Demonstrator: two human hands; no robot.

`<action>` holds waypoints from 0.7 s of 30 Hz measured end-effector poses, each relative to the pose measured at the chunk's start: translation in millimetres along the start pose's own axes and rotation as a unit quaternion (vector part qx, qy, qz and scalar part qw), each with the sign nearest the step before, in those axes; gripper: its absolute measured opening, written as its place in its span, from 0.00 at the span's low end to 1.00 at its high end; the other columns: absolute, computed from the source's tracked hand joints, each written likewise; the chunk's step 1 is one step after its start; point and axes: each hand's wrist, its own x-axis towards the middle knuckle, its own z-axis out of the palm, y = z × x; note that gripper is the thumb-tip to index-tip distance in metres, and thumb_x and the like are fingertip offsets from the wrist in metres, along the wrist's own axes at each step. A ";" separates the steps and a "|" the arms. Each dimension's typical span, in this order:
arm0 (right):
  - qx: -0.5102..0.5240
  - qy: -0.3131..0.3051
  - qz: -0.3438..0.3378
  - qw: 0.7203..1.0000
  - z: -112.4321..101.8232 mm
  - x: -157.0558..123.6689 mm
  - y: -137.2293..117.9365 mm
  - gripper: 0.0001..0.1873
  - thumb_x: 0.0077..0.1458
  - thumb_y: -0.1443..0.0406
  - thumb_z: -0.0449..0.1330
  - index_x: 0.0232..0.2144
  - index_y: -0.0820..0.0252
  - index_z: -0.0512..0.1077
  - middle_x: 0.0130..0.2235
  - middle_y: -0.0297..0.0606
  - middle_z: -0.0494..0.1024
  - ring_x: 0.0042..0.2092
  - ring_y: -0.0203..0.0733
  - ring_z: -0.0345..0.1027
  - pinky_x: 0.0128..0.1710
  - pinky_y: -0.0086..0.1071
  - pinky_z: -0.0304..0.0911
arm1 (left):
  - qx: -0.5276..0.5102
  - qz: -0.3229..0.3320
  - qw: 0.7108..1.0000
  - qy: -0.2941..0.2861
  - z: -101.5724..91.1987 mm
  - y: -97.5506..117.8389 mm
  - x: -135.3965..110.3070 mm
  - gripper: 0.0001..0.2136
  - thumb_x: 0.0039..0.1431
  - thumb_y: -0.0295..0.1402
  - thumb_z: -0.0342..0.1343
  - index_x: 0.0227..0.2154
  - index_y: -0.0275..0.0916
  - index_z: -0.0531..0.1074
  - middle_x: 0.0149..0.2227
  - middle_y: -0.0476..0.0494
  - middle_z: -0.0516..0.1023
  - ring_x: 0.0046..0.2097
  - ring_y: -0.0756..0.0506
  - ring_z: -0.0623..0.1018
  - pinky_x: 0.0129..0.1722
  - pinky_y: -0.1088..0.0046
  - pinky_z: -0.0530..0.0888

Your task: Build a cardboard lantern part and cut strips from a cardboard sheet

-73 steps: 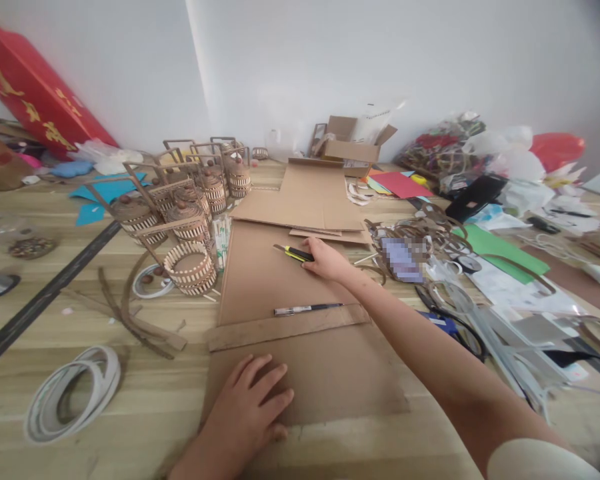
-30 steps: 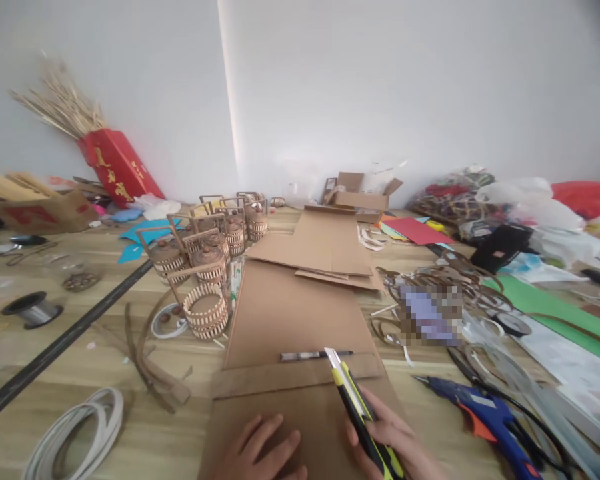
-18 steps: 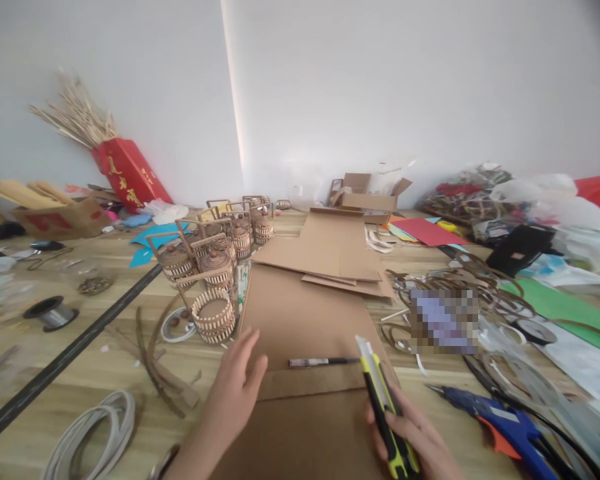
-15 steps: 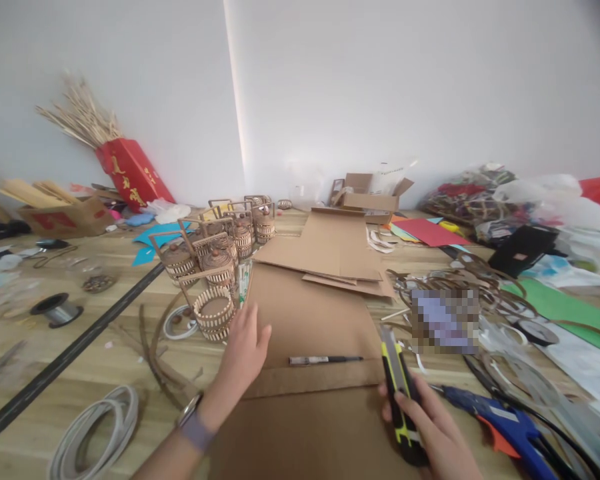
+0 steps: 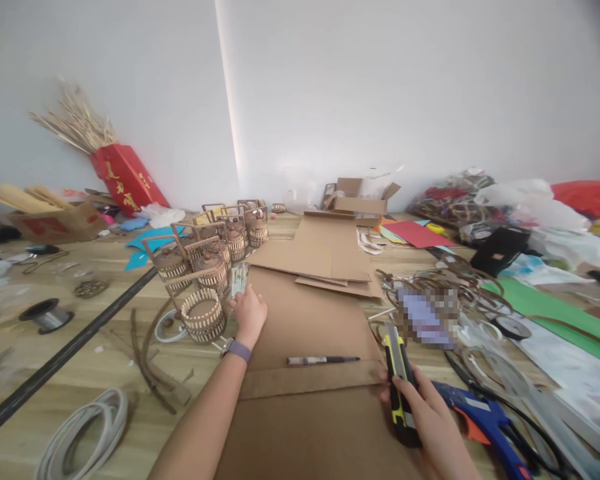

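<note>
My left hand [image 5: 249,313] reaches over the left edge of the cardboard sheet [image 5: 310,317]. Its fingers are bent round the lower end of a small white and green packet [image 5: 239,279], whose kind I cannot make out. Just left of it stands an open woven basket [image 5: 203,315] with a handle. In my right hand [image 5: 425,407] is a yellow and black utility knife [image 5: 400,380], held above the sheet's right side and pointing away from me. A pen [image 5: 323,360] lies across the cardboard near a brown strip [image 5: 310,380].
Several lidded woven baskets [image 5: 213,270] stand behind the open one. Folded cardboard [image 5: 330,247] lies farther back. A blue glue gun [image 5: 485,413] and tangled brown strips [image 5: 430,277] are at right. A coil of white tubing [image 5: 87,437] and a wire spool [image 5: 47,315] are at left.
My left hand has moved forward to the packet and its fingers have bent there. The right hand still holds the knife in nearly the same place. The view has shifted slightly.
</note>
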 end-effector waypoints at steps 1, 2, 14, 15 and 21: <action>0.005 0.006 -0.004 1.000 -1.6 1.6 0.5 0.32 0.34 0.53 0.71 0.43 0.56 0.69 0.30 0.32 0.80 0.23 0.36 0.66 0.18 0.26 0.58 | -0.007 0.007 1.000 0.004 1.5 1.4 0.4 0.19 0.61 0.28 0.48 0.54 0.31 0.69 0.46 0.26 0.76 0.54 0.31 0.73 0.52 0.54 0.68; 0.008 0.010 -0.008 1.000 -2.9 2.8 0.5 0.31 0.34 0.53 0.71 0.42 0.56 0.70 0.29 0.32 0.79 0.23 0.35 0.66 0.18 0.25 0.59 | -0.015 0.012 1.000 0.007 2.7 2.4 0.5 0.18 0.61 0.27 0.48 0.54 0.31 0.69 0.46 0.27 0.76 0.54 0.32 0.73 0.53 0.54 0.68; 0.017 -0.013 0.000 1.000 6.2 -8.9 -8.9 0.27 0.33 0.52 0.71 0.35 0.59 0.71 0.22 0.32 0.76 0.23 0.36 0.65 0.18 0.24 0.55 | -0.143 0.016 0.990 0.011 13.0 12.8 5.6 0.12 0.64 0.25 0.50 0.48 0.36 0.72 0.49 0.36 0.75 0.56 0.40 0.72 0.57 0.59 0.67; 0.014 -0.015 -0.005 1.000 6.0 -8.8 -8.4 0.27 0.33 0.52 0.71 0.35 0.58 0.71 0.22 0.32 0.76 0.23 0.36 0.64 0.18 0.24 0.55 | -0.154 0.011 0.988 0.003 14.3 14.2 10.3 0.11 0.65 0.28 0.52 0.49 0.36 0.72 0.49 0.37 0.75 0.55 0.40 0.72 0.56 0.58 0.69; 0.015 -0.033 -0.006 0.999 2.4 -3.3 5.2 0.28 0.39 0.50 0.69 0.40 0.58 0.70 0.22 0.30 0.75 0.20 0.34 0.62 0.16 0.24 0.53 | -0.206 -0.028 0.976 -0.069 22.2 16.5 37.0 0.15 0.65 0.38 0.55 0.52 0.37 0.69 0.53 0.39 0.72 0.49 0.43 0.76 0.47 0.58 0.76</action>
